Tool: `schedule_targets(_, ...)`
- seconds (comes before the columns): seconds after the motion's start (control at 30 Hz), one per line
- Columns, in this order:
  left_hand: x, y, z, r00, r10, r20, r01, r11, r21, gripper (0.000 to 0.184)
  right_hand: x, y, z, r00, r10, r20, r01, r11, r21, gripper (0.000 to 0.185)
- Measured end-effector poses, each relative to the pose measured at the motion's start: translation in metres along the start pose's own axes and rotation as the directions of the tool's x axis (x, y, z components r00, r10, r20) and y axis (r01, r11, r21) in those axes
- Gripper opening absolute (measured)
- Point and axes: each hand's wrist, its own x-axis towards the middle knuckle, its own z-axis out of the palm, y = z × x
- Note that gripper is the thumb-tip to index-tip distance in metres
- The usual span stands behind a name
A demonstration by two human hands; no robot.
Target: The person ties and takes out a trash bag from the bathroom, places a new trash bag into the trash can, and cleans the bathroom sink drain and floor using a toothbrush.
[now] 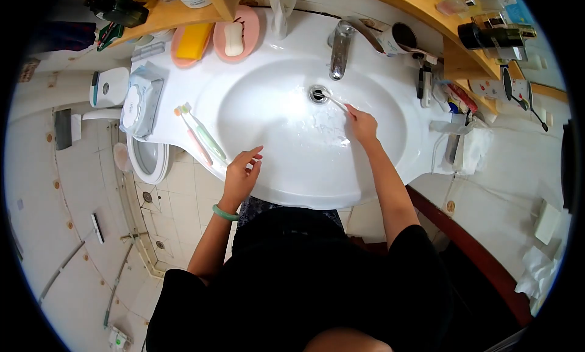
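My right hand (364,125) grips a white toothbrush (335,98) over the sink basin, its head at the metal drain (317,94). Some water lies in the white basin (262,102) beside the drain. My left hand (242,172) is over the basin's front left edge, with fingers apart and nothing in them; a green bangle (225,213) is on that wrist. Near it, on the counter at the left, lie two more toothbrushes, a green one (208,137) and a pink one (196,140), side by side.
A metal faucet (340,50) stands behind the basin. Pink dishes at the back left hold a yellow bar (194,41) and a white soap (233,39). A wipes pack (141,102) lies at the left. Wooden shelves (451,32) with bottles overhang the back corners. A cup (397,39) stands right of the faucet.
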Motion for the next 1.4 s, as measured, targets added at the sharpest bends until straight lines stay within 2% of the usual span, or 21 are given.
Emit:
schedule_targets(0.03,0.001,0.0,0.001,1.0,0.006,-0.006,-0.006,1.0,-0.013,0.035,0.002,0.0,0.002,1.0,-0.005,-0.001,0.005,1.0,0.002,0.025)
schedule_targets(0.1,0.0,-0.003,0.001,1.0,-0.01,0.019,0.01,1.0,-0.017,0.035,-0.004,0.002,0.008,0.999,-0.021,-0.05,0.028,0.992,0.126,0.025)
schedule_targets(0.2,-0.002,0.001,0.006,0.997,-0.03,0.069,0.031,0.999,-0.014,0.036,0.016,-0.02,0.028,1.0,0.006,-0.025,-0.001,0.982,0.19,0.025)
schedule_targets(0.27,0.003,0.003,0.007,0.998,-0.023,0.066,0.024,1.0,-0.002,0.036,0.021,-0.027,0.016,0.999,-0.033,-0.018,0.035,0.984,0.172,0.025)
schedule_targets(0.37,-0.001,0.003,0.006,1.0,-0.022,0.005,0.022,0.999,-0.049,0.035,0.019,-0.013,-0.011,0.999,-0.029,0.035,0.029,1.0,0.004,0.026)
schedule_targets(0.53,-0.005,0.0,0.001,0.998,-0.066,0.022,0.066,0.997,-0.028,0.036,0.018,-0.013,0.004,1.0,-0.024,0.013,0.024,1.0,0.008,0.027)
schedule_targets(0.63,-0.002,0.003,0.002,0.997,-0.068,0.028,0.068,0.998,-0.016,0.036,0.012,-0.01,0.012,0.996,-0.087,-0.029,0.083,0.992,-0.095,0.027)
schedule_targets(0.67,-0.001,0.002,0.003,0.998,-0.064,0.024,0.064,0.998,-0.018,0.036,0.006,-0.002,0.012,0.995,-0.091,-0.032,0.087,0.992,-0.096,0.027)
schedule_targets(0.77,0.001,-0.003,0.008,0.998,-0.059,0.013,0.059,0.997,-0.046,0.037,-0.009,0.001,0.007,0.999,0.043,-0.004,-0.043,0.999,0.018,0.024)
schedule_targets(0.93,0.003,0.001,0.012,0.998,-0.014,0.064,0.018,0.998,-0.065,0.036,0.011,-0.027,0.0,0.999,0.031,0.016,-0.03,0.999,-0.043,0.024)
schedule_targets(1.0,0.005,-0.001,0.013,0.999,-0.011,0.045,0.014,0.997,-0.072,0.036,0.015,-0.01,-0.007,0.996,-0.064,0.063,0.067,0.997,-0.05,0.023)
schedule_targets(1.07,0.006,-0.003,0.01,0.999,-0.017,0.03,0.019,0.997,-0.076,0.037,0.024,-0.011,-0.029,0.991,-0.062,0.121,0.071,0.995,-0.066,0.022)
schedule_targets(1.13,0.007,-0.002,0.007,0.996,-0.046,0.074,0.047,0.999,-0.007,0.038,0.042,-0.012,-0.039,0.972,-0.168,0.162,0.196,0.964,-0.18,0.021)
schedule_targets(1.17,0.006,-0.001,0.007,0.996,-0.046,0.081,0.047,0.999,-0.008,0.038,0.053,-0.028,-0.045,0.959,-0.177,0.223,0.234,0.937,-0.261,0.019)
schedule_targets(1.2,0.008,0.001,0.008,0.995,-0.038,0.089,0.04,0.999,-0.023,0.038,0.064,-0.04,-0.051,0.959,-0.178,0.22,0.233,0.936,-0.263,0.019)
schedule_targets(1.27,0.012,0.005,0.006,0.996,-0.029,0.089,0.033,0.999,-0.035,0.038,0.08,-0.063,-0.056,0.859,-0.418,0.296,0.511,0.728,-0.456,0.014)
schedule_targets(1.3,0.013,0.008,0.007,0.998,-0.013,0.065,0.015,0.999,-0.038,0.037,0.079,-0.075,-0.057,0.857,-0.421,0.296,0.514,0.729,-0.452,0.014)
schedule_targets(1.37,0.012,0.011,0.007,0.999,0.004,0.046,-0.002,0.999,-0.039,0.037,0.074,-0.092,-0.058,0.757,-0.442,0.481,0.652,0.54,-0.532,0.013)
schedule_targets(1.4,0.013,0.01,0.008,0.999,0.001,0.039,0.001,0.999,-0.054,0.037,0.073,-0.095,-0.055,0.76,-0.441,0.478,0.65,0.54,-0.535,0.013)
